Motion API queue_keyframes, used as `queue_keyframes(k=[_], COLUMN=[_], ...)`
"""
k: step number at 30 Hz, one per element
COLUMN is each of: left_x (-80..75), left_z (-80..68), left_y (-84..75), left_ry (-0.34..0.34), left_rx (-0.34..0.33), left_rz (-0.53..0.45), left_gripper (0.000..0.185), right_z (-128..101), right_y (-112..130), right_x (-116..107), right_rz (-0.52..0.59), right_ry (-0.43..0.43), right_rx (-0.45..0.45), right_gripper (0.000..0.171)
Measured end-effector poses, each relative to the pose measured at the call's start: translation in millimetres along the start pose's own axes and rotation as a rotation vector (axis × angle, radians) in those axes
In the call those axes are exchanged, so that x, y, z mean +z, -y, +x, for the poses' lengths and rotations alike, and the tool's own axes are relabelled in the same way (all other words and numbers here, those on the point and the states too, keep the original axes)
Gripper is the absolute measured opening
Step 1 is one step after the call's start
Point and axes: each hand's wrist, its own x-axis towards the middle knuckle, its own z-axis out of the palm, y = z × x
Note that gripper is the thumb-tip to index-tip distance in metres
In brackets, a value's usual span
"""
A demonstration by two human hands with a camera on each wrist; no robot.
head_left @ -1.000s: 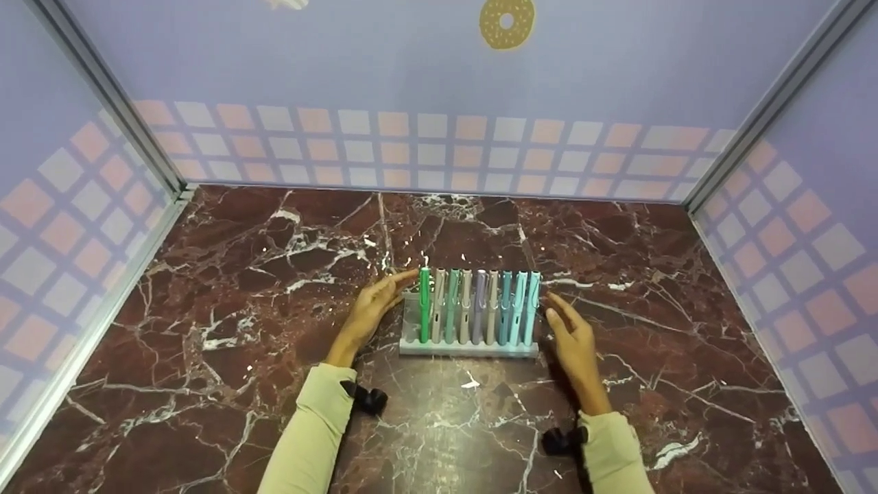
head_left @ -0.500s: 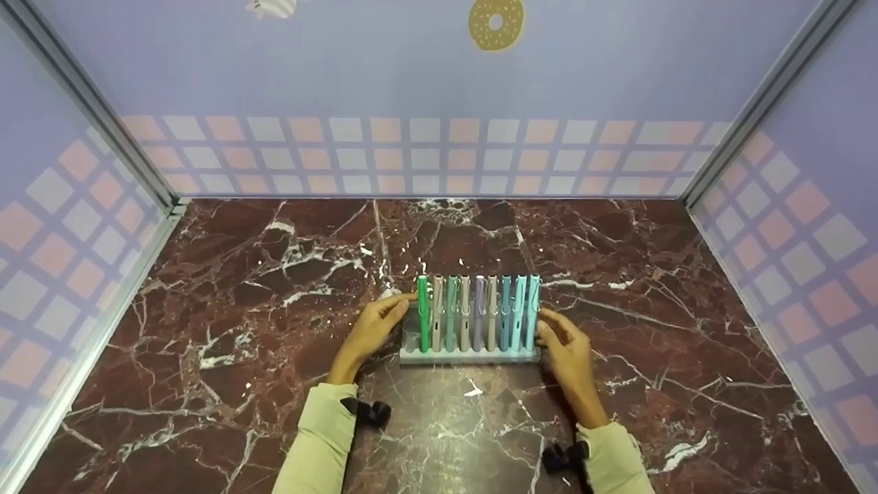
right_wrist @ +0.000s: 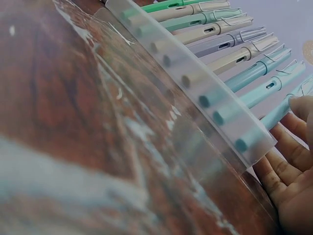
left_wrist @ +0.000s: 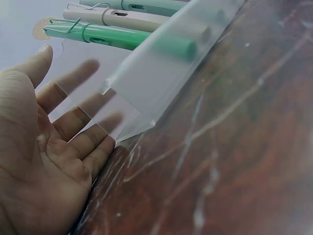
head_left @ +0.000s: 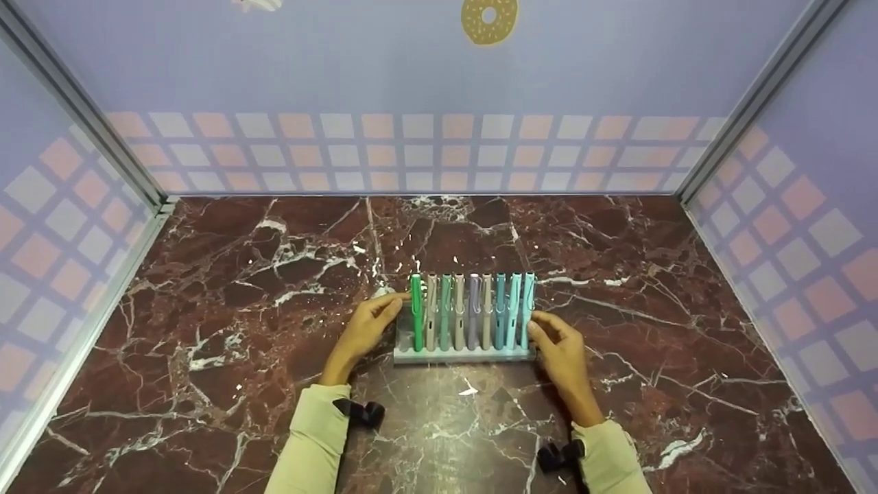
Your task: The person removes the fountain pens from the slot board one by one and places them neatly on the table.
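My left hand (head_left: 365, 329) open, fingers (left_wrist: 80, 115) straight against the rack's (head_left: 464, 354) left end, my right hand (head_left: 559, 345) loosely cupping its right end, pens (head_left: 472, 320) upright, tabletop (head_left: 226, 288) beneath.

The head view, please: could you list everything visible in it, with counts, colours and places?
Pens: nine, standing upright in a row in the rack; bright green at the left end, then beige, mint, beige, lilac, beige and three light blue, the last at the right end.
Rack: one, frosted clear plastic, mid-table.
Table: one, dark red marble with white veins.
Walls: lilac, with a band of pink and white squares; a doughnut picture high on the back wall.
Wrist cameras: two, black, one at each cuff.
Sleeves: two, pale yellow-green.
Left hand: at the rack's left end, fingers straight.
Right hand: at the rack's right end, fingers behind it.
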Motion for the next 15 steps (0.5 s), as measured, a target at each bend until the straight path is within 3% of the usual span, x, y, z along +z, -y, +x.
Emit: queue_keyframes(k=[10,15], left_x=[-2.9,-2.4], left_z=[-0.2,4.2], left_y=[-1.2,5.3], left_ry=[0.025,0.024], left_rx=[-0.033,-0.031], left_rz=[-0.009,-0.001], left_gripper=[0.032,0.031], right_z=[0.6,-1.5], right_y=[-1.3,13.4], right_x=[1.4,1.5], right_rz=[0.03,0.022], right_ry=[0.007,0.009], right_rx=[-0.017,-0.013], right_gripper=[0.02,0.02])
